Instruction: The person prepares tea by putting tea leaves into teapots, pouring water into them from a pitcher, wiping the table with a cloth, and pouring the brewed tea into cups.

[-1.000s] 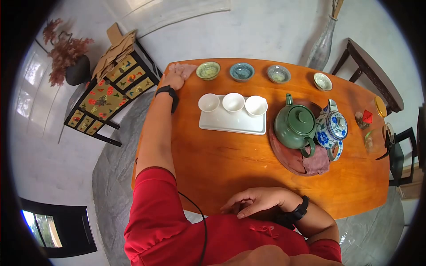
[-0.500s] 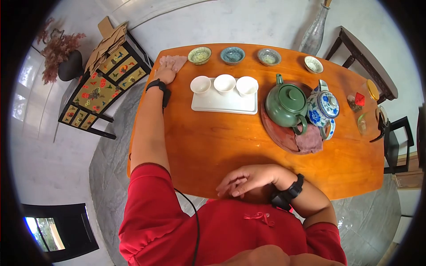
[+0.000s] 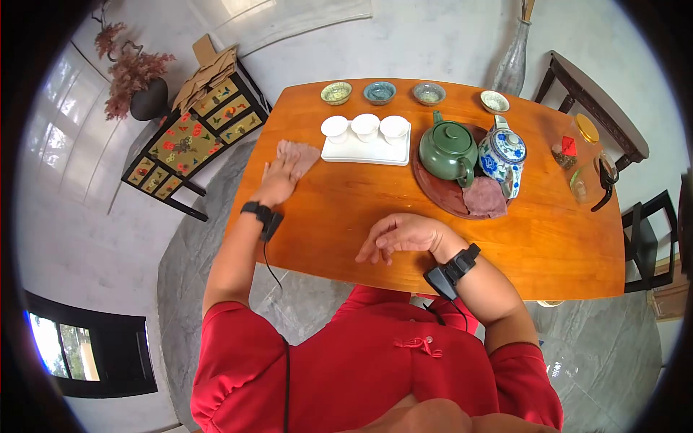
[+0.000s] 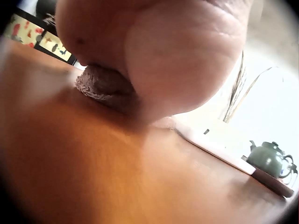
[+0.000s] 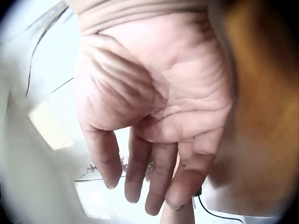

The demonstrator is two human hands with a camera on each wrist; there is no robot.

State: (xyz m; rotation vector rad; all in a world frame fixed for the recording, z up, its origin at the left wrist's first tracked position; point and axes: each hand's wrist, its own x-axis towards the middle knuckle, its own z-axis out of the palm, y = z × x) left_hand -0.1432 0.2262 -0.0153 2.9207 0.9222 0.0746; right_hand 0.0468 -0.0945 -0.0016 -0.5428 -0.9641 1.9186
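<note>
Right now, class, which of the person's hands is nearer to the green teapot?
Right. The right hand is in front and left of the green teapot; the left hand is farther left, on the pink cloth past the white tray.

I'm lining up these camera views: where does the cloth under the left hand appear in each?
Head: left of centre, above mid-height, under the left hand's fingers; cloth.
Left wrist: upper left, between hand and table; cloth.
Right wrist: not visible.
Shared landmark: the table, central in head, low in left wrist, right in right wrist.

Dusky pink cloth (image 3: 307, 154), rumpled, on wooden table (image 3: 339, 209), beside white tray (image 3: 366, 152)
</note>
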